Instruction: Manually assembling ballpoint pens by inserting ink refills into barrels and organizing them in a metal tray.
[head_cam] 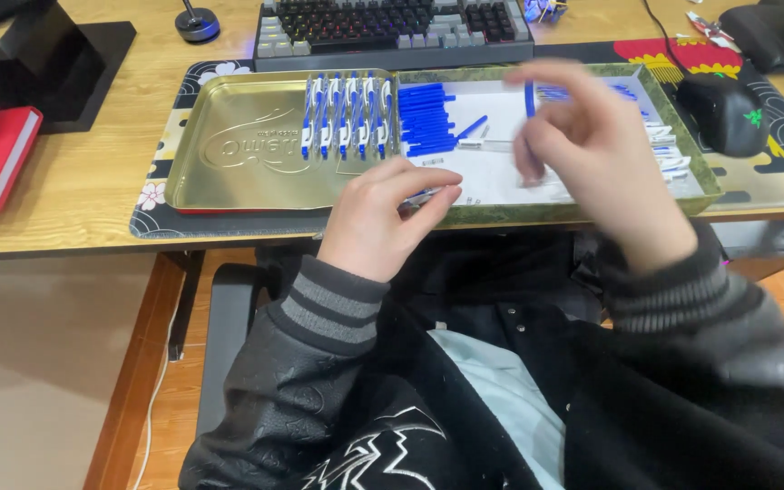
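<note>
Two hands: both yours, working just above the desk's front edge.
Left hand point(383, 218): fingertips pinched on a thin clear-and-blue pen piece point(422, 196), held low, probably so it stays steady.
Right hand point(592, 150): blurry; fingers curled around a slim blue pen part point(530, 98), raised over the tray.
Green-rimmed tray point(583, 212): white sheet inside with stacked blue pen parts point(426, 120), all within your reach.
Gold metal tin lid point(238, 150): row of finished white-and-blue pens point(348, 113) lined up side by side, kept apart from the loose bits.
Behind: dark keyboard point(392, 27), black mouse point(728, 113).

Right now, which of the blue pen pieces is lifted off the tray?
The blue piece pinched upright in the right hand; the other blue pieces lie stacked flat on the tray.
</note>
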